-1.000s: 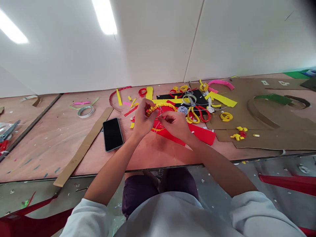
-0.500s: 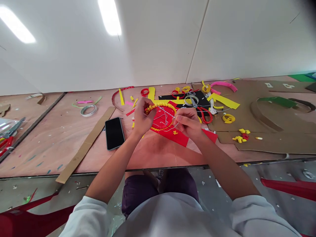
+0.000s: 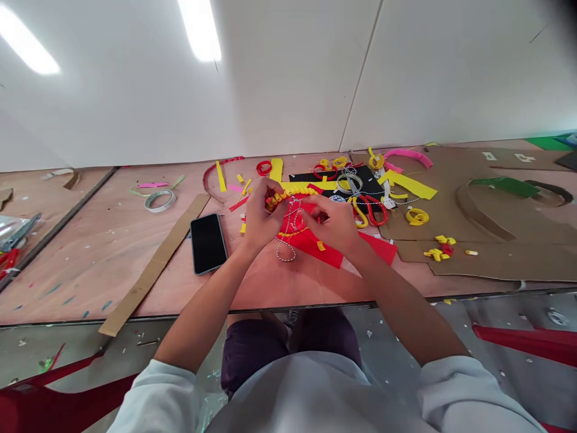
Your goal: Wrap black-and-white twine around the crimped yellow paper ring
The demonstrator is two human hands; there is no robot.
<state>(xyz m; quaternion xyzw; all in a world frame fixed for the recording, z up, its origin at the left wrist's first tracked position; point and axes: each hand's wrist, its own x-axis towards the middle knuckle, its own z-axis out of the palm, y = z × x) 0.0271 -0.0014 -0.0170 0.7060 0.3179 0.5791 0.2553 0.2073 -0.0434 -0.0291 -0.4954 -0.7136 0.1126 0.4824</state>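
My left hand (image 3: pixel 262 218) grips the rim of a round red paper disc (image 3: pixel 293 219) edged with a twisted yellow paper band (image 3: pixel 288 193). My right hand (image 3: pixel 331 224) is pinched close to the disc's right side, its fingertips partly hiding the disc. Black-and-white baker's twine (image 3: pixel 293 215) crosses the disc and runs towards those fingers, and a loop of it (image 3: pixel 285 252) hangs below the disc. A red paper sheet (image 3: pixel 315 248) lies under the disc and my right wrist.
A black phone (image 3: pixel 208 243) lies left of my hands beside a long cardboard strip (image 3: pixel 153 264). A tape roll (image 3: pixel 160 201) lies further left. Red-handled scissors (image 3: pixel 373 210), paper scraps and a brown cardboard sheet (image 3: pixel 496 258) lie to the right on the plywood table (image 3: pixel 103 258).
My right hand has moved left, closer to my left hand. The twine now crosses the disc differently, and a loop hangs below it.
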